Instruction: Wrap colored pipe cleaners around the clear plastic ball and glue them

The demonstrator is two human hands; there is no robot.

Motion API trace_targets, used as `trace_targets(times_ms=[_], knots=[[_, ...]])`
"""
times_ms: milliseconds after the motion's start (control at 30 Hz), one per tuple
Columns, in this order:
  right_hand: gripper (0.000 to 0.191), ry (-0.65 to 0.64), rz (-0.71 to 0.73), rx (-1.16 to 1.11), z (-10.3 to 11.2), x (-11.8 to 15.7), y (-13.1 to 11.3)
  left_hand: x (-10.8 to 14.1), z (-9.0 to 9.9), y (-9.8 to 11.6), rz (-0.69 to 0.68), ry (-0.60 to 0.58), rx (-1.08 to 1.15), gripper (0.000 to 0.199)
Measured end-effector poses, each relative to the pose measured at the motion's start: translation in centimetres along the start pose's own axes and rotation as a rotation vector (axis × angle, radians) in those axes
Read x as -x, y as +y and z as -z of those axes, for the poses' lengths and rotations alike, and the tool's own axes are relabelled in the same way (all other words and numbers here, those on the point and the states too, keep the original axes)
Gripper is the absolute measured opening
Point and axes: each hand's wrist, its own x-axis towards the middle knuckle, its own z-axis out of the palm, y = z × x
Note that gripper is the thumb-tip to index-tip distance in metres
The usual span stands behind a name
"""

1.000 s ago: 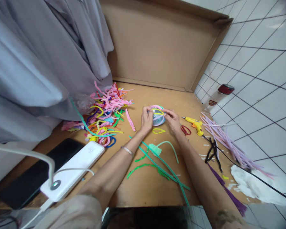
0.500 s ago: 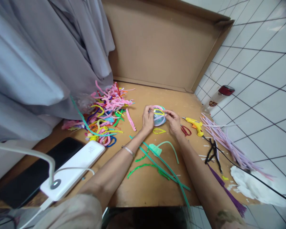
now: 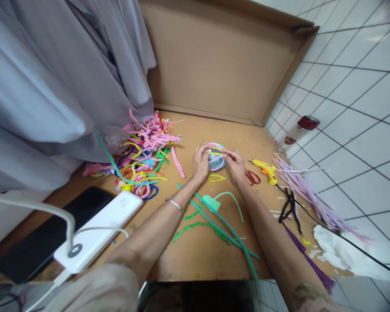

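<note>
My left hand is closed at the left side of a clear round ball wrapped with pink, lilac and mint pipe cleaners. Its fingertips also reach one end of a yellow pipe cleaner lying across the ball's upper part. From the other side, my right hand pinches the yellow strip's right end. Just below the ball a yellow pipe-cleaner loop rests on the table. Closer to me lie long mint pipe cleaners, a mint bundled piece and curved green strips.
A heap of colourful pipe cleaners lies left. To the right are red-handled scissors, a yellow glue gun, lilac pipe cleaners and a jar. A white power bank sits front left; cardboard stands behind.
The yellow pipe cleaner between my fingers has gone from an open loop shape to a flatter, narrower line across the ball. Both hands have barely shifted.
</note>
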Motion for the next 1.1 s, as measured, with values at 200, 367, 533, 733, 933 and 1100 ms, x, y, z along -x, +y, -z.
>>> trace_targets(times_ms=[200,367,533,733,933,1100], knots=[[0.027,0.006,-0.051,-0.044,0.1,-0.2,0.4,0.1,0.1,0.3,-0.047,-0.020,-0.009,0.024],[0.026,0.007,-0.129,-0.143,0.2,-0.3,-0.1,0.1,0.2,0.6,-0.060,-0.045,-0.027,0.027],[0.028,0.002,-0.176,-0.163,0.2,-0.3,-0.3,0.1,0.2,0.7,-0.036,-0.054,-0.061,0.027],[0.030,-0.032,-0.233,-0.234,0.4,-0.4,-0.4,0.0,0.4,0.6,-0.047,-0.074,-0.067,0.026],[0.027,-0.043,-0.254,-0.264,0.6,-0.5,-0.8,-0.5,0.6,0.4,-0.043,-0.096,-0.020,0.023],[0.025,-0.048,-0.239,-0.220,0.5,-0.4,-1.0,-0.5,0.4,0.3,-0.007,-0.063,-0.023,0.023]])
